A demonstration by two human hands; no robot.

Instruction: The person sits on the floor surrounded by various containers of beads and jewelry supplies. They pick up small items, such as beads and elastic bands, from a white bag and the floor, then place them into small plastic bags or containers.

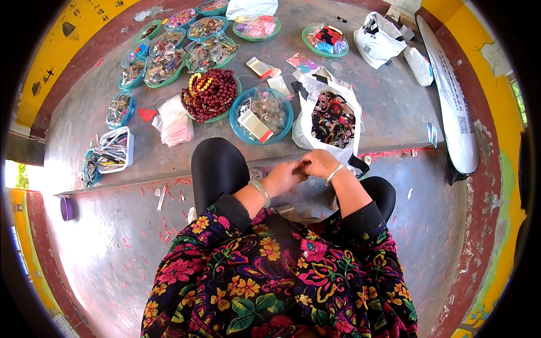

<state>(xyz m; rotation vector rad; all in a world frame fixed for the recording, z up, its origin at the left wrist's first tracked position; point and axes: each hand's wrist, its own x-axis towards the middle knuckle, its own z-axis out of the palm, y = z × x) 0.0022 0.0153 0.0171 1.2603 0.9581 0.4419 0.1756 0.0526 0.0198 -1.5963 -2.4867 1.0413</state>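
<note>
My left hand (285, 177) and my right hand (320, 164) meet above my lap, fingers curled in and touching. Whatever they may hold between them is hidden. Just beyond my right hand stands an open white bag (305, 121) full of dark, colourful small accessories (333, 119), too small to name. Left of the bag, past my left hand, is a blue round basket (235, 125) with clear packets and a white card pack (256, 125) with a red edge. A green basket behind it carries dark red bead strings (209, 97) and a yellow bead string (201, 83).
Clear plastic sleeves (174, 123) lie left of the beads. A white tray (131, 147) of pens or tools sits farther left. Several baskets of trinkets (163, 66) crowd the far left. Another white bag (376, 42) stands far right. The raised platform's edge (152, 181) runs before my knees.
</note>
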